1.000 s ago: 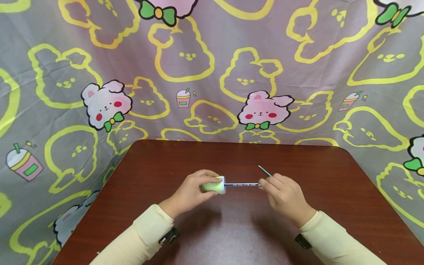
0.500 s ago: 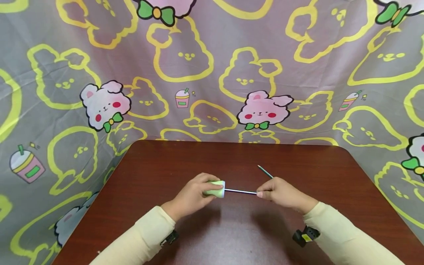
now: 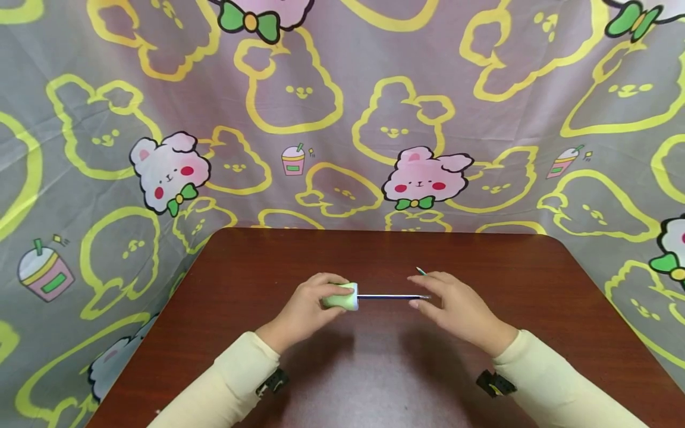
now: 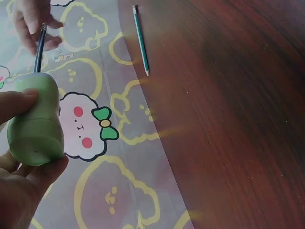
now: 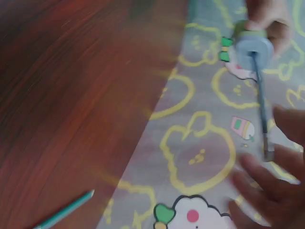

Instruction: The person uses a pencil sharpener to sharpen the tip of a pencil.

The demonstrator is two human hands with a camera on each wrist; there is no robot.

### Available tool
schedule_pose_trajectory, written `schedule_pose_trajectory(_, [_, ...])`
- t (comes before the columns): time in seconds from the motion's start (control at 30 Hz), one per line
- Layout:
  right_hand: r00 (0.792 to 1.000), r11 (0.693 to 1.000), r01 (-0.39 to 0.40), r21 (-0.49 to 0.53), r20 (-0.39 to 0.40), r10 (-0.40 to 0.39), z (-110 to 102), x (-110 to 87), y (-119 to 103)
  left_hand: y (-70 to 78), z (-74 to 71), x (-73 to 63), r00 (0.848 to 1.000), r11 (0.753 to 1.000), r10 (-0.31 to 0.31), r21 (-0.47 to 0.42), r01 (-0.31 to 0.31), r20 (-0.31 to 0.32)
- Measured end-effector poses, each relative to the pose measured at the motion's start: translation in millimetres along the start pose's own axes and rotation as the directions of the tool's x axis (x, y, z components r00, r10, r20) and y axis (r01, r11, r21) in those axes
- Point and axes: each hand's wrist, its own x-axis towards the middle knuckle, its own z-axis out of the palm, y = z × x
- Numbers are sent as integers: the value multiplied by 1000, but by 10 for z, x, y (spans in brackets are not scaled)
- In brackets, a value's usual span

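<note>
My left hand [image 3: 299, 310] grips a light green, waisted pencil sharpener [image 4: 39, 117], fingers and thumb around its sides. A dark blue and white pencil [image 3: 390, 296] sticks straight out of the hole in the sharpener's pale end face [image 5: 252, 50], pointing right. My right hand [image 3: 468, 312] is at the pencil's free end with thumb and fingers spread apart. In the right wrist view the metal-banded end lies between those fingers, with gaps showing around it. Both the sharpener and the pencil are held up above the table.
A second pencil, green [image 4: 141, 43], lies on the brown wooden table [image 3: 299, 255] beyond my right hand, which partly covers it in the head view. A grey cloth [image 3: 342, 196] printed with cartoon bears and rabbits hangs behind the table and at its sides.
My right hand turned and pinched the pencil's end half a second ago; now its fingers have come off and spread. The sharpener dipped slightly and rose again in my left hand.
</note>
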Motion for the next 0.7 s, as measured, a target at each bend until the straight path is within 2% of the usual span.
schedule_pose_trajectory(0.03, [994, 994, 71, -81, -77, -77, 12, -13, 10, 7, -7, -1, 1000, 999, -30, -17, 30, 6])
schedule_pose_trajectory(0.07, [976, 978, 135, -160, -148, -159, 28, -22, 24, 17, -14, -1, 998, 998, -58, -32, 58, 13])
schedule_pose_trajectory(0.1, [949, 955, 193, -226, -203, -240, 42, -30, 41, 24, -20, -1, 997, 996, -80, -43, 81, 19])
schedule_pose_trajectory(0.13, [915, 928, 246, -279, -249, -317, 59, -35, 60, 33, -28, -1, 995, 993, -100, -56, 101, 26])
schedule_pose_trajectory(0.23, [790, 842, 380, -383, -339, -511, 115, -26, 89, 50, -44, -3, 989, 984, -145, -103, 148, 43])
schedule_pose_trajectory(0.3, [708, 785, 434, -443, -371, -601, 149, -11, 90, 55, -52, -3, 986, 977, -161, -133, 167, 50])
schedule_pose_trajectory(0.37, [641, 737, 460, -495, -390, -662, 175, 6, 78, 65, -62, -2, 982, 969, -177, -162, 185, 64])
schedule_pose_trajectory(0.47, [596, 704, 469, -534, -397, -698, 196, 17, 56, 85, -78, 4, 977, 961, -195, -184, 208, 87])
schedule_pose_trajectory(0.57, [579, 694, 469, -547, -403, -709, 220, 23, 36, 98, -91, 4, 971, 955, -214, -187, 232, 110])
schedule_pose_trajectory(0.63, [579, 697, 467, -544, -407, -706, 232, 26, 25, 104, -97, 1, 968, 954, -221, -180, 239, 116])
schedule_pose_trajectory(0.7, [605, 713, 458, -531, -402, -688, 242, 21, 20, 107, -101, -5, 969, 956, -218, -173, 236, 119])
